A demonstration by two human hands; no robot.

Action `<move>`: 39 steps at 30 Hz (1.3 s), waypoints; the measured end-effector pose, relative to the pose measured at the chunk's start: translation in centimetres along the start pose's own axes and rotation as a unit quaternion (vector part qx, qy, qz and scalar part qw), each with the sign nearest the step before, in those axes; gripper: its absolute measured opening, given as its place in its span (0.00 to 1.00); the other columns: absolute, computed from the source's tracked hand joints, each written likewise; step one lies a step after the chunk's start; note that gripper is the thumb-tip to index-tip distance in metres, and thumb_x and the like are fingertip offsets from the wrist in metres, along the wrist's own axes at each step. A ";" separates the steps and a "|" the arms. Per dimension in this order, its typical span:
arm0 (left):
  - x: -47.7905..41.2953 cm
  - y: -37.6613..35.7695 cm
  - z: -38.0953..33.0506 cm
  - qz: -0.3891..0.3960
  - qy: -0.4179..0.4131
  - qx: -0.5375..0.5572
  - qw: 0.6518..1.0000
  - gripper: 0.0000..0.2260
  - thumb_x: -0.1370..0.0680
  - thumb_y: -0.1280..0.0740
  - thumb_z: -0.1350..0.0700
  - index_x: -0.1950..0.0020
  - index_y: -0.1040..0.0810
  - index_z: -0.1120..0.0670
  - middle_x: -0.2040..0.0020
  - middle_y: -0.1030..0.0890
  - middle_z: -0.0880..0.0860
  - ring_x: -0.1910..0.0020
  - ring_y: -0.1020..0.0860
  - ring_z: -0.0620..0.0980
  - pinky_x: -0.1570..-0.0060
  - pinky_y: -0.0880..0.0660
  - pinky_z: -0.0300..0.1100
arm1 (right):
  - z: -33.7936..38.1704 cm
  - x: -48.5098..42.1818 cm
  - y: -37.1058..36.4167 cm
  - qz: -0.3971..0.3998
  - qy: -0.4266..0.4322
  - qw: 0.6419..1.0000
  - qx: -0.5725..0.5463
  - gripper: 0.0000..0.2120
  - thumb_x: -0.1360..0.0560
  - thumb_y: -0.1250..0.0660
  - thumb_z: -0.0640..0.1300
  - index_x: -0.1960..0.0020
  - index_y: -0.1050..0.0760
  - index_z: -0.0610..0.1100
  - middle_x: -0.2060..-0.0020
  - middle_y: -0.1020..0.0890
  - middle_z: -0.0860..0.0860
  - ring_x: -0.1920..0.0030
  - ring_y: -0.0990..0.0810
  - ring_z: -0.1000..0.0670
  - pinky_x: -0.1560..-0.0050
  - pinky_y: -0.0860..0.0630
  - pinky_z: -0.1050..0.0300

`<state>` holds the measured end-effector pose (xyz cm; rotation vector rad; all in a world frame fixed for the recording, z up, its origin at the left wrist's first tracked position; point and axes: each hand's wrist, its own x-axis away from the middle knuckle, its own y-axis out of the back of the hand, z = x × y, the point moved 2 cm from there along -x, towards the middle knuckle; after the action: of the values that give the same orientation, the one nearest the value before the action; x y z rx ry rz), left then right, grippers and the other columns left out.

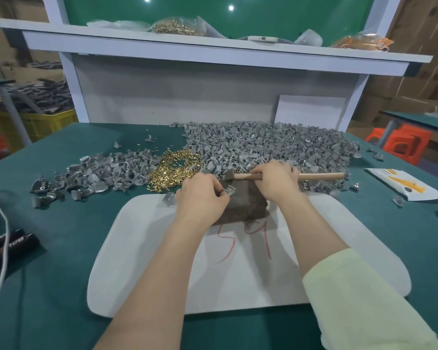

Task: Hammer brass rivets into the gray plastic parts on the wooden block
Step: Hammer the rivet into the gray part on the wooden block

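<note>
1. At the left edge of the green table (pixel 61 218), a white cord (pixel 7 231) crosses black items with white lettering (pixel 23 239).
2. A smaller heap of gray plastic parts (pixel 91 175) lies left of centre. On its right side it meets the heap of brass rivets (pixel 173 168).
3. The left hand (pixel 200 195) has its fingers curled and pinches a single gray part (pixel 228 190) at the top left corner of the wooden block (pixel 248 200).
4. The wooden block stands on the far edge of a white mat (pixel 142 248), which bears red handwritten marks just in front of the block.
5. The right hand (pixel 276 179) is wrapped round the wooden handle of the hammer (pixel 263 176), close to its metal head. The handle lies roughly level and points right. The head sits over the block's far edge, just beyond the pinched part; whether it touches anything cannot be told. The two hands are near each other but apart.
6. Behind the hands and stretching right, a large heap of gray plastic parts (pixel 268 145) covers the back of the table.
7. At the far right, a white and orange packet (pixel 405 185) lies flat, with a few stray gray parts near it.
</note>
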<state>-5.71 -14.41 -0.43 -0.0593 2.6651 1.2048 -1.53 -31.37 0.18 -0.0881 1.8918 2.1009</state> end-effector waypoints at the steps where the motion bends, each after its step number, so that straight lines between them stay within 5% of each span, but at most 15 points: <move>1: 0.0 0.0 0.0 -0.001 0.000 -0.002 1.000 0.04 0.25 0.32 0.54 0.59 0.24 0.47 0.50 0.18 0.50 0.45 0.24 0.54 0.44 0.26 0.51 | 0.2 0.1 0.0 -0.007 0.007 1.000 0.012 0.08 0.22 0.39 0.49 0.48 0.23 0.59 0.46 0.24 0.50 0.41 0.29 0.44 0.37 0.39 0.47; 4: 0.0 -0.2 0.1 -0.003 -0.002 -0.010 1.000 0.03 0.25 0.32 0.54 0.59 0.23 0.47 0.50 0.19 0.49 0.45 0.24 0.54 0.44 0.26 0.52 | -0.2 0.6 0.7 -0.053 0.021 0.998 0.021 0.08 0.22 0.39 0.55 0.49 0.23 0.56 0.53 0.20 0.53 0.50 0.23 0.47 0.42 0.35 0.50; 7: -0.3 -0.2 0.0 -0.014 -0.004 -0.019 1.000 0.02 0.25 0.33 0.54 0.57 0.22 0.48 0.50 0.19 0.50 0.45 0.24 0.55 0.44 0.27 0.52 | -0.6 1.2 3.0 -0.052 -0.001 0.993 -0.104 0.09 0.22 0.38 0.55 0.49 0.25 0.51 0.63 0.21 0.53 0.61 0.21 0.48 0.54 0.23 0.50; 10: -0.3 -0.3 0.3 -0.022 0.003 -0.020 1.000 0.02 0.25 0.33 0.54 0.57 0.23 0.48 0.48 0.19 0.50 0.44 0.25 0.55 0.43 0.28 0.51 | -0.1 2.1 4.8 -0.045 0.017 0.976 -0.213 0.12 0.20 0.42 0.53 0.49 0.28 0.44 0.60 0.20 0.47 0.63 0.22 0.47 0.61 0.22 0.50; 12: -0.2 -0.4 0.4 -0.021 0.009 -0.015 1.000 0.02 0.25 0.32 0.54 0.56 0.23 0.48 0.47 0.19 0.50 0.43 0.25 0.55 0.42 0.28 0.51 | -0.1 3.2 5.2 -0.025 0.026 0.966 -0.254 0.14 0.20 0.44 0.53 0.42 0.30 0.44 0.56 0.20 0.47 0.61 0.22 0.47 0.59 0.23 0.49; 15: -0.2 -0.2 0.4 -0.021 0.009 -0.014 1.000 0.02 0.25 0.32 0.54 0.56 0.23 0.48 0.47 0.20 0.51 0.44 0.25 0.55 0.43 0.27 0.51 | -0.4 5.4 5.2 -0.006 0.049 0.962 -0.270 0.19 0.20 0.44 0.57 0.30 0.37 0.59 0.53 0.23 0.55 0.56 0.24 0.50 0.51 0.25 0.49; 18: -0.3 -0.1 0.4 -0.020 0.006 0.009 1.000 0.05 0.25 0.32 0.56 0.59 0.25 0.48 0.47 0.21 0.53 0.45 0.24 0.55 0.44 0.26 0.51 | -0.5 6.7 5.6 -0.066 0.077 0.953 -0.284 0.19 0.19 0.42 0.52 0.29 0.35 0.59 0.45 0.19 0.54 0.54 0.25 0.55 0.45 0.25 0.52; 22: -0.2 -0.2 0.4 -0.020 0.010 0.043 0.999 0.05 0.26 0.32 0.57 0.61 0.23 0.50 0.49 0.19 0.54 0.47 0.22 0.55 0.46 0.24 0.50 | -0.5 7.7 6.2 -0.114 0.087 0.945 -0.295 0.20 0.21 0.40 0.49 0.30 0.35 0.61 0.51 0.17 0.48 0.53 0.19 0.47 0.50 0.23 0.50; 24: -0.3 -0.2 0.4 -0.029 0.010 0.053 0.998 0.06 0.26 0.32 0.58 0.63 0.23 0.50 0.51 0.18 0.54 0.49 0.21 0.55 0.48 0.24 0.50 | -0.4 7.9 6.3 -0.136 0.093 0.948 -0.272 0.19 0.21 0.39 0.49 0.32 0.33 0.63 0.46 0.18 0.53 0.49 0.20 0.48 0.47 0.25 0.54; 27: -0.3 -0.1 0.4 -0.043 0.020 0.065 0.997 0.08 0.27 0.30 0.58 0.65 0.24 0.50 0.57 0.18 0.52 0.52 0.21 0.56 0.50 0.23 0.49 | 0.3 8.0 6.0 -0.090 0.117 0.960 -0.238 0.17 0.22 0.40 0.54 0.33 0.31 0.65 0.39 0.23 0.64 0.43 0.22 0.54 0.41 0.27 0.59; 30: -0.1 -0.3 0.7 -0.039 0.044 0.077 0.995 0.10 0.28 0.28 0.57 0.67 0.25 0.49 0.61 0.20 0.50 0.53 0.20 0.56 0.51 0.23 0.47 | 0.7 7.9 4.7 0.008 0.127 0.980 -0.153 0.18 0.22 0.40 0.52 0.33 0.31 0.64 0.40 0.22 0.61 0.42 0.23 0.52 0.45 0.29 0.59; 36: -0.2 -0.1 0.2 -0.050 0.024 0.070 0.996 0.10 0.27 0.30 0.59 0.67 0.24 0.50 0.58 0.17 0.53 0.52 0.21 0.56 0.50 0.23 0.48 | 0.2 8.2 6.5 -0.166 0.104 0.951 -0.239 0.19 0.21 0.39 0.50 0.33 0.32 0.64 0.40 0.22 0.63 0.45 0.21 0.55 0.43 0.26 0.58; 39: -0.2 -0.3 0.5 -0.046 0.040 0.073 0.995 0.10 0.27 0.29 0.58 0.67 0.25 0.48 0.57 0.18 0.51 0.52 0.21 0.55 0.51 0.23 0.47 | 0.8 8.3 5.7 -0.077 0.129 0.971 -0.185 0.17 0.21 0.40 0.50 0.34 0.32 0.65 0.40 0.22 0.61 0.43 0.21 0.50 0.42 0.25 0.54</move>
<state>-5.38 -14.22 -0.91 -0.2087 2.7781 0.9965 -10.79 -29.43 3.73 -0.5980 1.5339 2.3962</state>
